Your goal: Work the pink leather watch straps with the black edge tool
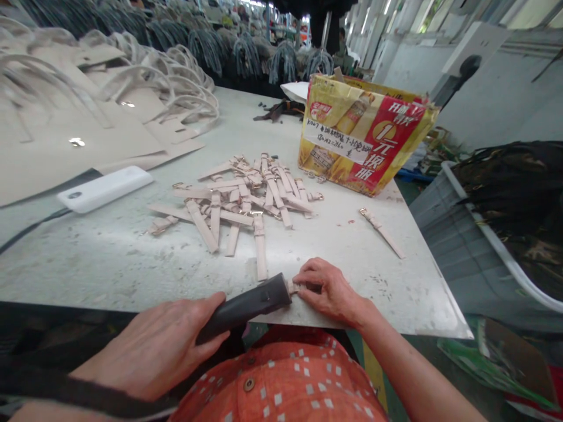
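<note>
Along table edge (417, 329), right hand (325, 288) pinches strap (292, 287); open room to right.

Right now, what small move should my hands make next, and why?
Perhaps steady the black piece with your left hand: it grips that piece, while your right hand seems to pinch the pale bit at its end. I can't tell whether the two are joined.

On your wht table (347, 252): yel/red box (334, 130); buckled-strap pile (215, 217) to box's L, nearer you; 1 loose strap (383, 232) in front of box; wht device (108, 187) & beige pcs (118, 135) far L of box.
</note>
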Tool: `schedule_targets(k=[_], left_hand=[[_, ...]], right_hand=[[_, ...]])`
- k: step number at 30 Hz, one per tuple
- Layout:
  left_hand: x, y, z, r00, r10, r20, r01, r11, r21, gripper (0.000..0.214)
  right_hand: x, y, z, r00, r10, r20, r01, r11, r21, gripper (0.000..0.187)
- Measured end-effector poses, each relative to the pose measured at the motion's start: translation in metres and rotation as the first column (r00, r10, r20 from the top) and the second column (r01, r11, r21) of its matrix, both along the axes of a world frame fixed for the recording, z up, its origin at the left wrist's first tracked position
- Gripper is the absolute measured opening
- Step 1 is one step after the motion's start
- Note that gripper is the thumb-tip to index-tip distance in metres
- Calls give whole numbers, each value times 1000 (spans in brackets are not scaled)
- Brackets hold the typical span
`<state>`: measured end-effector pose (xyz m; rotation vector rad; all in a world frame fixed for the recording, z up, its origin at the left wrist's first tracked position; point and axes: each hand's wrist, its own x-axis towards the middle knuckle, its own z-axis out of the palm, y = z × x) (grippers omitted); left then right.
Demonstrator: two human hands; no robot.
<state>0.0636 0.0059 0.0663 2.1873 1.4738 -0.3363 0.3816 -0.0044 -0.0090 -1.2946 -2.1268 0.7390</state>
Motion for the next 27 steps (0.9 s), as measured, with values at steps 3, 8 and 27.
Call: schedule_targets(k=[3, 8, 27], left_hand=[[6, 4, 9, 995, -44, -92, 37, 997, -68, 43], [11, 7, 14, 993, -43, -111, 39, 999, -36, 43], [13, 11, 16, 994, -42, -103, 37, 998, -54, 41]], right_hand=[[4, 1, 8, 994, 76, 73, -76, 997, 3, 22], [13, 1, 22, 959, 143, 244, -145, 989, -10, 21], [1, 9, -14, 997, -50, -60, 49, 999, -14, 17]])
